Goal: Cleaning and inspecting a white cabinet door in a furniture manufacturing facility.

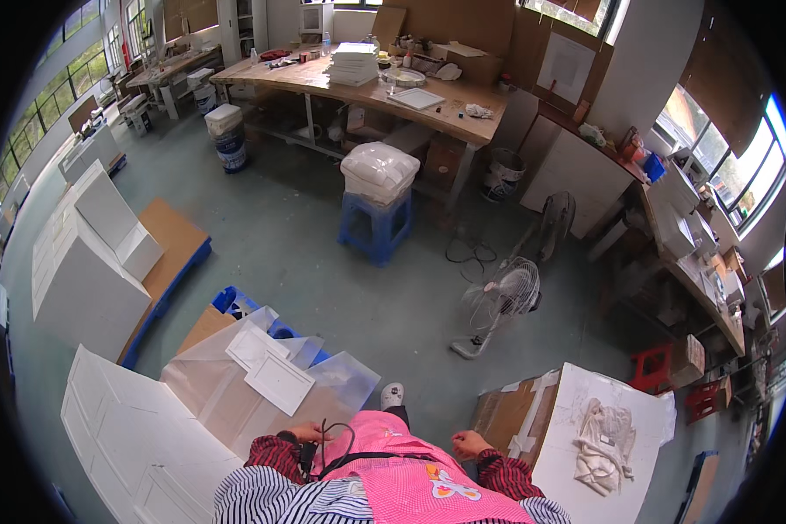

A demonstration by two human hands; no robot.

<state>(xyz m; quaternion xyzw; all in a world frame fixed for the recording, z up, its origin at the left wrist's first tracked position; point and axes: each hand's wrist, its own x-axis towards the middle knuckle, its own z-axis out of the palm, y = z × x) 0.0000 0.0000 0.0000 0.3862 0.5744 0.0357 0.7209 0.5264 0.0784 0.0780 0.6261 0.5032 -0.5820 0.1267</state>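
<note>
Grey-green floor point(297, 227) spreads before a long wooden worktable point(301, 79). Two white framed panels point(279, 382) overlap on translucent plastic sheeting point(203, 371) ahead of the left hand point(307, 431), beside a dark looped cord point(353, 437); I cannot tell whether it grips that. Near a cardboard box point(505, 416), the right hand point(471, 444) curls, its grasp likewise unclear.
</note>
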